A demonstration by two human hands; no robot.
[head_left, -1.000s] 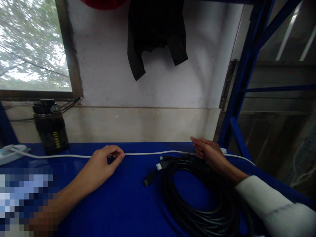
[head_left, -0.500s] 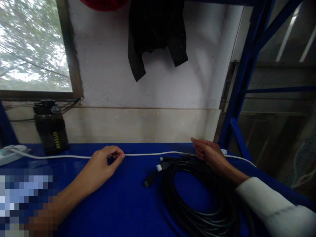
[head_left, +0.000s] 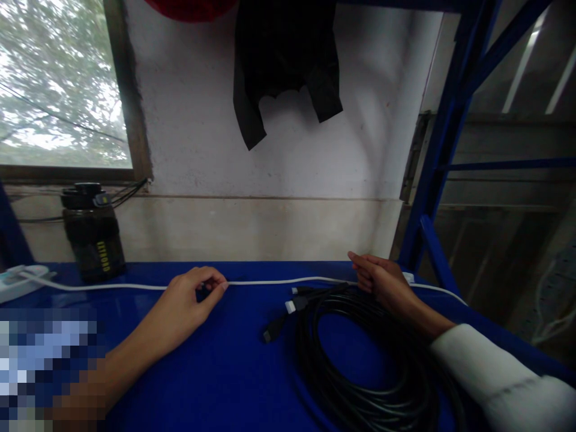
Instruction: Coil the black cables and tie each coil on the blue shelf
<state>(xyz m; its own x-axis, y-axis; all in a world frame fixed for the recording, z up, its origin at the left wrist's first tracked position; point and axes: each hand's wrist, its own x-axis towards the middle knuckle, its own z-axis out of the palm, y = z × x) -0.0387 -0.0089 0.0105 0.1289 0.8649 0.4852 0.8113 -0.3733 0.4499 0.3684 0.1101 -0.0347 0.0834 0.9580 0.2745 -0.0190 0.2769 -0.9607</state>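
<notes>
Blue tabletop; left hand arched, pinching white cord; right hand curled, index extended, grip unclear.

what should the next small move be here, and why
I'd probably settle the right hand's thumb and fingers on the white cord. The left hand seems to pinch it already, while the right has its index finger pointing away and hides the cord, so its grip can't be confirmed. The black cable coil lies close by, so I'd go gently.
</notes>
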